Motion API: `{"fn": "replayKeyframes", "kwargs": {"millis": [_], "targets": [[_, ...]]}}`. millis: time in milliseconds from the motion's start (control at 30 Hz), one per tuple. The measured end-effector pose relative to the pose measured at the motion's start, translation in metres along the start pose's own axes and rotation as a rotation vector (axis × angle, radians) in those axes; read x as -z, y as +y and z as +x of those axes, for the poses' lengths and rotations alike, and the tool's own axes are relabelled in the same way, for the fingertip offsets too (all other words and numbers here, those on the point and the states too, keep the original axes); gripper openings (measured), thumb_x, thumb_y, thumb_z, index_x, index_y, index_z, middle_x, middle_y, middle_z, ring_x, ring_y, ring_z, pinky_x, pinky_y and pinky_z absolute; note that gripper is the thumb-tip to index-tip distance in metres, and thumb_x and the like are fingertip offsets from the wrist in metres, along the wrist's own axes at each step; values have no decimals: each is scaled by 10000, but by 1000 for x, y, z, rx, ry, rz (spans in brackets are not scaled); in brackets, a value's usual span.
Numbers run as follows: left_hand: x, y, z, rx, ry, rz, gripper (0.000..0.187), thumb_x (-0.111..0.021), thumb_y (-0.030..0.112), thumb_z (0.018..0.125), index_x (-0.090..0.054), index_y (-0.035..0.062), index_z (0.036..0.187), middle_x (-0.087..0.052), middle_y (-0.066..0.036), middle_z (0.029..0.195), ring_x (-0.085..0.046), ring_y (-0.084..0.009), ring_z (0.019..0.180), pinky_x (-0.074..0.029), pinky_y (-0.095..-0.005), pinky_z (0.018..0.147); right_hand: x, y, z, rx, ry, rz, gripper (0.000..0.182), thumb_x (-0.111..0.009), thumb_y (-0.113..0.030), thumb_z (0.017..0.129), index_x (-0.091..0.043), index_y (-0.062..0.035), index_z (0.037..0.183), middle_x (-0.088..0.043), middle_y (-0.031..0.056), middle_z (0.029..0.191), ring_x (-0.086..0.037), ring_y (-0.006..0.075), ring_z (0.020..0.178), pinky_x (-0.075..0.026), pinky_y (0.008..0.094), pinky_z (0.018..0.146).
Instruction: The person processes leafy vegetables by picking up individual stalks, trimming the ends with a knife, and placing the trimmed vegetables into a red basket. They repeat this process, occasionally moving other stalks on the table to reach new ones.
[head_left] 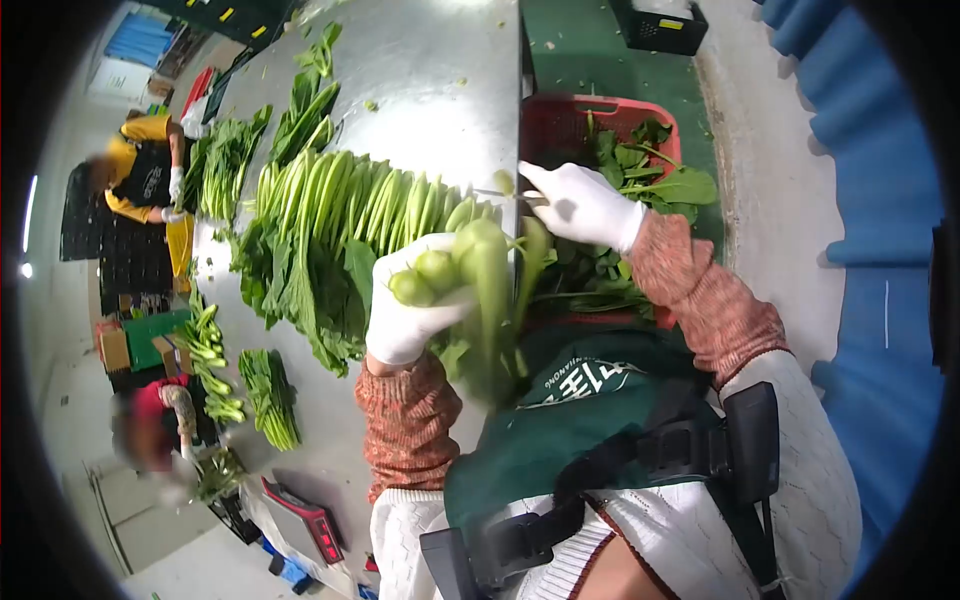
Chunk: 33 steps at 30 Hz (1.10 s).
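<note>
My left hand (412,305), in a white glove, is closed around a bunch of leafy greens (485,265), its pale round stem ends facing the camera and its far side blurred. Beside the metal table's edge, my white-gloved right hand (582,205) has its index finger extended and the others curled; something small and dark shows between the fingers, too small to name. Just beyond my left hand, a long row of green stalks (340,195) lies on the metal table (430,60). Below my right hand, a red crate (600,104) holds loose leaves (685,187).
Further greens lie in piles (268,398) across the table. A person in yellow (150,130) and a person in red (160,400) stand at its far side. A red-edged scale (305,520) is at lower left, a black crate (665,30) on the floor, and a blue curtain (880,200) at right.
</note>
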<state>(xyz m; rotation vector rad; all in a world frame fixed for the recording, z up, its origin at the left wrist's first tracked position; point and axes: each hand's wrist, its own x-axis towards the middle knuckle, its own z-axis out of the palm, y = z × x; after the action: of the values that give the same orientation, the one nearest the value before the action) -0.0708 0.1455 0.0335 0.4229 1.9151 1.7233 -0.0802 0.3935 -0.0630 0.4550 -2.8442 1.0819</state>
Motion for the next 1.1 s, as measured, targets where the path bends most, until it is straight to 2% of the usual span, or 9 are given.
{"fn": "replayKeyframes", "kwargs": {"millis": [67, 200, 400, 567, 667, 700, 900, 1000, 1100], "targets": [[-12, 9, 16, -125, 37, 23, 415, -733, -71, 701, -666, -23, 1108, -688, -25, 948, -613, -83, 835, -503, -240, 785, -10, 62, -7, -305, -184, 366, 230, -551, -37, 860, -629, 35, 1063, -621, 78, 648, -632, 202, 577, -501, 311, 577], [-28, 11, 53, -172, 187, 23, 240, -772, -22, 729, -657, 13, 936, -644, 12, 833, -572, -73, 705, -485, -234, 656, 74, 28, -20, -398, 213, 383, 199, -553, -118, 962, -674, 9, 1056, -660, 51, 764, -594, 40, 648, -458, 233, 595], [-59, 9, 75, -91, 48, -115, 280, -783, 7, 742, -683, 16, 1003, -687, -27, 910, -633, -105, 757, -519, -245, 708, 109, -20, -29, 68, -19, 706, 541, -745, -193, 868, -549, -64, 1356, -608, -54, 1086, -387, 2, 676, -347, 173, 597], [-56, -5, 83, -135, -93, -439, 387, -760, 77, 784, -634, 18, 1145, -666, -64, 1063, -633, -157, 955, -509, -309, 853, 111, -17, -25, -49, -126, 956, 477, -745, -235, 873, -613, -12, 1273, -599, -50, 776, -508, 29, 709, -438, 206, 656], [-53, -25, 85, -108, -52, -551, 395, -697, 93, 832, -586, 12, 1202, -642, -88, 1110, -621, -192, 1003, -504, -338, 882, 86, -15, -3, 118, 29, 958, 451, -765, -244, 852, -649, -12, 1221, -566, -60, 732, -498, 33, 664, -427, 202, 634], [-51, -26, 85, -103, -30, -566, 398, -685, 82, 833, -576, 3, 1208, -638, -97, 1117, -619, -198, 1010, -504, -344, 883, 108, -27, -6, -85, -56, 933, 419, -790, -267, 824, -683, 1, 1128, -557, -56, 733, -513, 49, 689, -442, 220, 658], [-57, -20, 72, -163, 66, -513, 348, -709, 34, 798, -602, -6, 1126, -653, -90, 1021, -633, -176, 893, -515, -309, 823, 86, -17, 25, 145, 187, 404, 644, -806, -517, 708, -635, 4, 1045, -672, 127, 906, -640, 219, 819, -503, 334, 742], [-57, -20, 79, -208, 107, -329, 360, -737, 15, 774, -609, 8, 1110, -654, -69, 1017, -633, -156, 906, -510, -301, 825, 91, -28, 29, 17, 29, 120, 695, -758, -594, 712, -627, 8, 1034, -664, 143, 900, -647, 221, 829, -497, 342, 726], [-48, -25, 80, -164, 55, -377, 348, -733, -9, 772, -617, 16, 1099, -662, -60, 1014, -642, -151, 910, -509, -288, 815, 90, -22, 35, 113, -66, 273, 672, -719, -632, 731, -637, 1, 940, -644, 146, 803, -630, 234, 765, -477, 358, 696]]}}
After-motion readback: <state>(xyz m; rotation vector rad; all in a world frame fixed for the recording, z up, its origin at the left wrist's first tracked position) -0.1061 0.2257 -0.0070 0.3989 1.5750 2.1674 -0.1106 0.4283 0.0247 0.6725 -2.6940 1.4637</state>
